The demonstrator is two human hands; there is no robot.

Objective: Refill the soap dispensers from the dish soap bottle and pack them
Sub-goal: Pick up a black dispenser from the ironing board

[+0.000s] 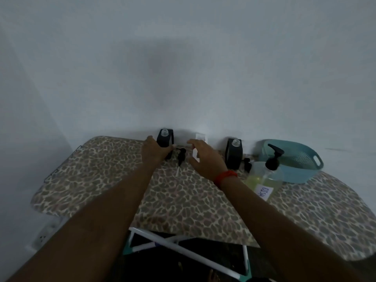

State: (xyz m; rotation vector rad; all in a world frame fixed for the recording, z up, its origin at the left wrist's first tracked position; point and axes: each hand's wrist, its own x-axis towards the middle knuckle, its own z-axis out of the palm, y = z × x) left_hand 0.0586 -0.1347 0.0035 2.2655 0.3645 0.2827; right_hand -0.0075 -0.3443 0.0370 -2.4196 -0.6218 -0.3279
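Black square soap dispenser, neck open, stands upright at the far edge of the leopard-print worktop, and the left hand grips its left side. Right hand hovers just right of it, fingers spread and empty. Clear dish soap bottle stands further right, nearer that hand.

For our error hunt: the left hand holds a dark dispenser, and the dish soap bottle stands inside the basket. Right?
No: the head view shows the dish soap bottle in front of the teal basket, not inside. The left hand holds a dark dispenser.
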